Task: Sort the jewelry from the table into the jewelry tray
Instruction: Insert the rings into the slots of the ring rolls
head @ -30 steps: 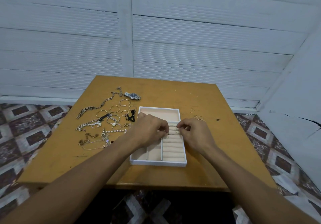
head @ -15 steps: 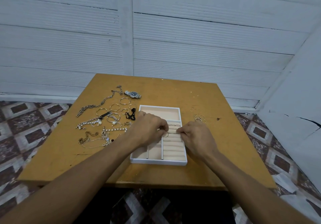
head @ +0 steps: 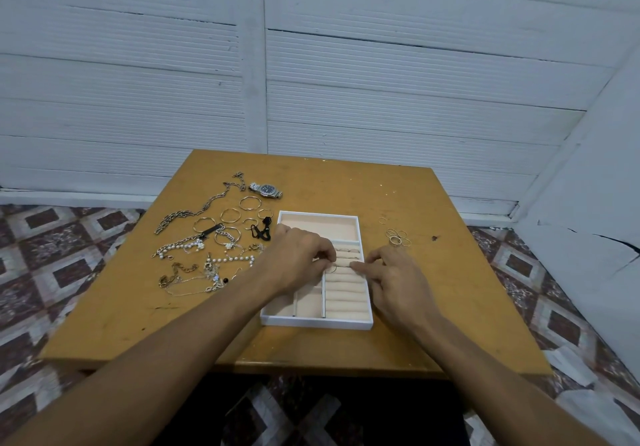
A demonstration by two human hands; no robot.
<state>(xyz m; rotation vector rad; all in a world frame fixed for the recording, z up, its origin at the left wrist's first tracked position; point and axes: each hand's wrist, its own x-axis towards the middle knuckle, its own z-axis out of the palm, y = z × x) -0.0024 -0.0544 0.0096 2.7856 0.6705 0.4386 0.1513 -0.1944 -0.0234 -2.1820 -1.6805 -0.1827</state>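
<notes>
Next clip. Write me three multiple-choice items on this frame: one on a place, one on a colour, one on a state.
1. The watch lies: A) in the tray; B) on the table, beyond the tray's far left corner; C) right of the tray.
2. The tray's lining is: A) black; B) green; C) peach.
3. The left hand: A) pinches a ring over the ring rolls; B) lies flat on the table; C) holds the watch.
Key: 1 B, it sits on bare wood; 2 C, peach inside white walls; 3 A, fingertips close on a thin ring.
</notes>
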